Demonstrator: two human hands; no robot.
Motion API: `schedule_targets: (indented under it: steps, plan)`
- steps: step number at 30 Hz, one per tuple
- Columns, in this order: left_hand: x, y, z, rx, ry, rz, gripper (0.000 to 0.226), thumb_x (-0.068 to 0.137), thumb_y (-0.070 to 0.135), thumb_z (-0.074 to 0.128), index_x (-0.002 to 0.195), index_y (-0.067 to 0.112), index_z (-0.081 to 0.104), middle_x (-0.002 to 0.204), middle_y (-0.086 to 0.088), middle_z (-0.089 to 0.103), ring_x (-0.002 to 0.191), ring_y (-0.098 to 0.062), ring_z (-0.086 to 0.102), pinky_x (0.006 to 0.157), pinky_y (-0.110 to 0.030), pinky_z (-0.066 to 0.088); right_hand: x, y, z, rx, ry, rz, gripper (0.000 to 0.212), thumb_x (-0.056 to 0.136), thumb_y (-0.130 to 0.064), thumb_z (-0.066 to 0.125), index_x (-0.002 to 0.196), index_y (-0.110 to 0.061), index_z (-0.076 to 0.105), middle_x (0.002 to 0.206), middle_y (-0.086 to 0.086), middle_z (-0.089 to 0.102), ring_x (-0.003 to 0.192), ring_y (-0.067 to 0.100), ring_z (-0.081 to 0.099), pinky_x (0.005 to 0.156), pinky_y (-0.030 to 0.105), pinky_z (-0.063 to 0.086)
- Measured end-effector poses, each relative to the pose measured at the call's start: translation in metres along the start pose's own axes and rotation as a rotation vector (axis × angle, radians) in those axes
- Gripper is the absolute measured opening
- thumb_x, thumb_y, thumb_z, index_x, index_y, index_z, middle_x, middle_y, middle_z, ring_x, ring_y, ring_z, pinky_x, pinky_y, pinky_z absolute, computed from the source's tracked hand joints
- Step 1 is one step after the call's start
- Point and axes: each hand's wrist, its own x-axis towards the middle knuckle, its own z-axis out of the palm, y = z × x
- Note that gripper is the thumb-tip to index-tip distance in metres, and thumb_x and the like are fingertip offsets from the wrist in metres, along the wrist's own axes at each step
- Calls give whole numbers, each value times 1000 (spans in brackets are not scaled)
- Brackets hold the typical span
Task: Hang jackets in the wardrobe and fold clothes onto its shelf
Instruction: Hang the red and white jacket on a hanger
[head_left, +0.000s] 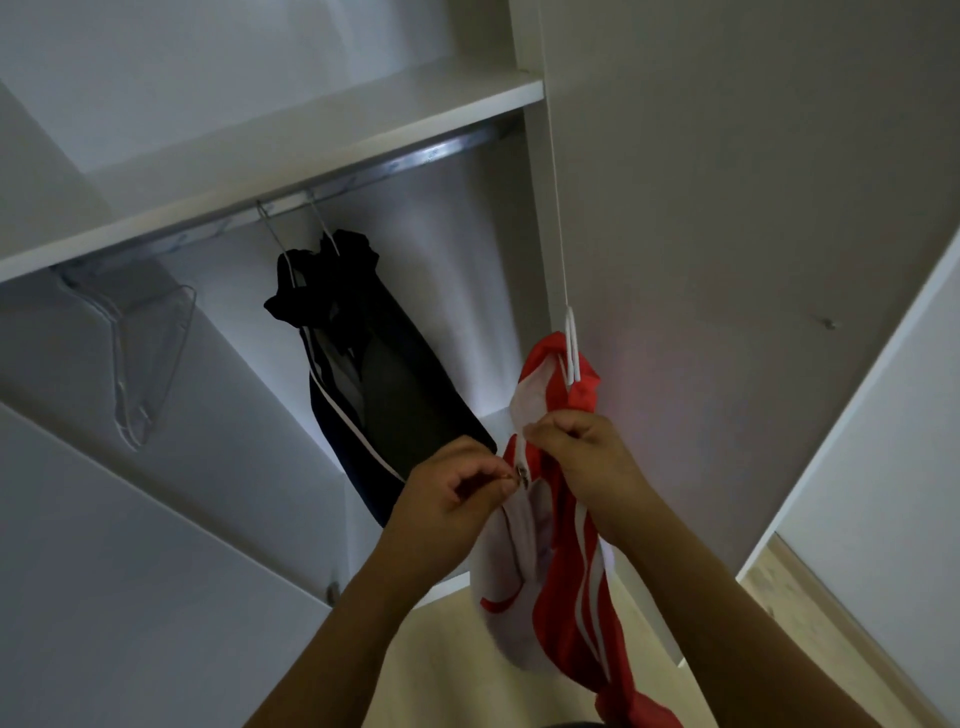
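Observation:
A red and white jacket (571, 587) hangs by its collar from the white handle (571, 343) on the wardrobe's right edge. My left hand (447, 506) pinches the small metal zip pull (521, 474) at the jacket's front. My right hand (582, 441) grips the fabric just above the zip, near the collar. Inside the wardrobe, a dark jacket with a white stripe (374, 374) hangs on a wire hanger from the metal rail (374, 171). A white shelf (291, 156) runs above the rail.
Several bare wire hangers (145, 358) hang at the rail's left end. An open white door panel (130, 545) stands at the left, another door (883, 415) at the right. Pale floor (467, 665) shows below my arms.

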Motion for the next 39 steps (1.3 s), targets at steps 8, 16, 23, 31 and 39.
schedule_targets:
  steps: [8,16,23,31,39]
  plan:
    - [-5,0,-1,315,-26,283,22,92,28,55,97,19,73,92,10,63,84,1,57,76,-19,51,-4,-2,6,45,0,5,41,95,-18,57,55,-25,66,58,-2,57,63,18,56,72,35,48]
    - [-15,-4,7,215,90,301,22,93,27,56,99,16,74,94,7,66,87,7,54,78,-6,43,-7,-3,6,41,31,30,33,95,-17,56,64,-16,66,65,8,59,69,25,58,79,42,53]
    - [-12,-2,7,160,49,191,15,92,25,61,98,19,73,94,10,65,90,-3,59,82,-20,51,0,-7,3,44,-42,-59,44,96,-14,54,56,-28,67,59,-10,60,63,9,59,71,30,47]
    - [13,12,2,-305,-51,-321,24,91,31,62,115,27,61,108,7,66,104,-12,63,89,-27,53,5,-14,-3,87,-88,-145,27,95,-22,56,75,-20,73,77,5,70,75,18,68,72,24,53]
    - [30,20,0,-266,-57,-385,21,95,41,53,98,26,67,94,4,69,81,-6,67,73,-21,55,3,-9,-9,153,-79,-97,29,95,-23,57,70,-20,72,71,6,69,68,18,67,68,25,54]
